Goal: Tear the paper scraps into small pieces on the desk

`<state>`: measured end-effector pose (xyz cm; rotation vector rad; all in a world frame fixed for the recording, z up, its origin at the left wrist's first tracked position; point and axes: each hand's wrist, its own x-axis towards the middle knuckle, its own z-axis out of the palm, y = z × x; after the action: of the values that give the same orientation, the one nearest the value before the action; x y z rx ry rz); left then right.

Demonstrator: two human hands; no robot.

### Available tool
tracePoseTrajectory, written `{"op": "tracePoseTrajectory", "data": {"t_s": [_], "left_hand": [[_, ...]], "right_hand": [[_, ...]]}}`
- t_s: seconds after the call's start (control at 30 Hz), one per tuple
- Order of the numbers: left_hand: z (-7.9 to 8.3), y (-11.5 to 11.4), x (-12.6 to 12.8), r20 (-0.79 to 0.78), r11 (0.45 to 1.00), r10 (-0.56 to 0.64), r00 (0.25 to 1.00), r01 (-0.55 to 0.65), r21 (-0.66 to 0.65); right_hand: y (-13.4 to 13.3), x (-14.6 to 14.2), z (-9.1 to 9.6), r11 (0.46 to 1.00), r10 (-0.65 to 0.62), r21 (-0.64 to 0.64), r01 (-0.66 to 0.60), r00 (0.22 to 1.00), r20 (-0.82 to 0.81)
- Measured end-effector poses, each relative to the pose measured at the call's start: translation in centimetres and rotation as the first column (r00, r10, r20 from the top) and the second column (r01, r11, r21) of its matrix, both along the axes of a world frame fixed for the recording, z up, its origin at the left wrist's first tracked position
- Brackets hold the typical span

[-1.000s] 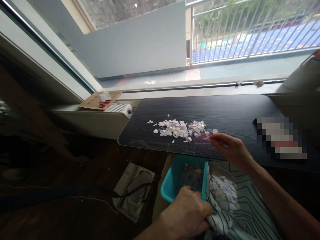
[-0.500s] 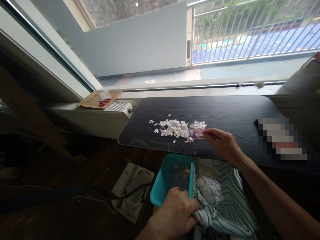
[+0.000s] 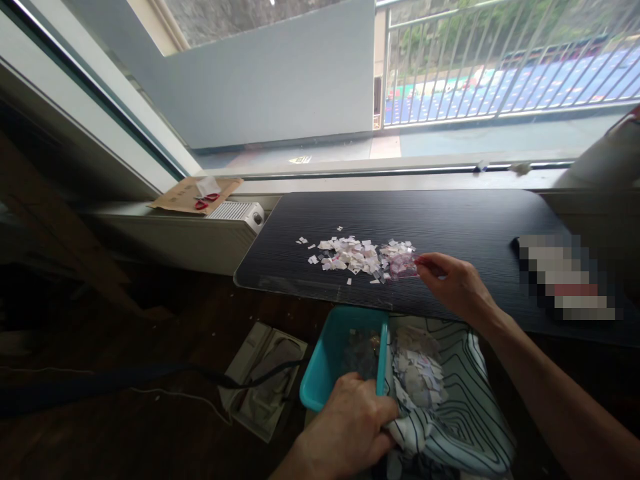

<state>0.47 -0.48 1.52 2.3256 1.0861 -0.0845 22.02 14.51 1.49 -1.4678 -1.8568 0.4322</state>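
Note:
My right hand reaches over the dark table and pinches the edge of a thin, see-through pinkish plastic bag. White scraps lie against and behind this bag, at the right end of a loose pile of small paper pieces. Lower down, my left hand is closed on a bunched edge of a pale cloth with black lines. Paper scraps rest in the hollow of that cloth. Just beyond my left hand, a turquoise bin holds crumpled clear plastic.
The dark table stands by the window, with a pixelated item at its right. Red-handled scissors lie on a brown envelope on the sill. An open beige box sits on the floor, left of the bin.
My right hand has drawn slightly to the right with the plastic bag's edge, and the bag looks more crumpled. My left hand keeps its hold on the cloth.

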Motion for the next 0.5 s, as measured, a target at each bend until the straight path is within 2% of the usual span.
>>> {"op": "tracePoseTrajectory", "data": {"t_s": [0.17,0.33,0.5], "left_hand": [[0.01,0.06,0.00,-0.020,1.000,-0.007,1.000,0.007,-0.007],[0.18,0.06,-0.07,-0.011,1.000,-0.013,1.000,0.013,-0.017],[0.28,0.00,-0.11,0.000,1.000,-0.008,1.000,0.008,-0.008]], "right_hand": [[-0.10,0.22,0.17,0.999,0.046,-0.021,-0.047,0.998,-0.040],[-0.06,0.66,0.40,0.999,-0.047,0.008,0.047,0.998,0.044],[0.03,0.78,0.36,1.000,0.012,-0.009,-0.011,1.000,0.025]]}}
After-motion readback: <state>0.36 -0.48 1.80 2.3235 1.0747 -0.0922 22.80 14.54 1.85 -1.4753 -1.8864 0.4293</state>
